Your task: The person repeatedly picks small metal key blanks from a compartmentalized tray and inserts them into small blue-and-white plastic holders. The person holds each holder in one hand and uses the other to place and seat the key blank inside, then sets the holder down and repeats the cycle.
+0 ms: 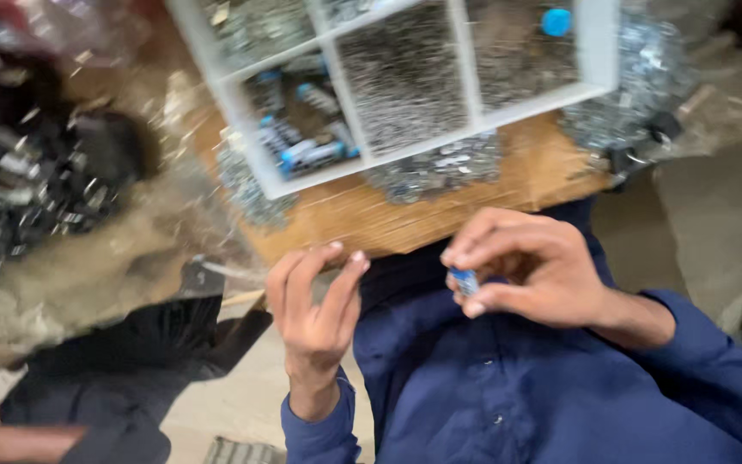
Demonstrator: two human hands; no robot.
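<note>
Head view, looking down, blurred by motion: the right hand [530, 271] sits right of centre, its fingers curled in and pinching a small blue piece [465, 282] between thumb and fingertips; the piece is too small and blurred to tell its exact kind; the left hand [315, 301] is just left of it, near but apart, its fingers bent and drawn toward the thumb, half closed, with nothing clearly seen in it; whether it pinches some tiny part cannot be told; both hands hang in front of the near edge of a wooden surface [405, 219], above a dark blue shirt [491, 387] whose sleeves run to the wrists; on the surface, farther away, stands a white divided tray [470, 82]; its compartments hold heaps of small silvery metal parts, the near-left compartment holds blue-and-silver pieces [311, 150], and a round blue cap [556, 21] lies in the far-right compartment; loose piles of metal parts [435, 172] lie on the surface touching the tray's near side; at the far left a clear plastic bag [53, 172] holds dark and shiny parts; another person's forearm [10, 438] shows in the near-left corner.
</note>
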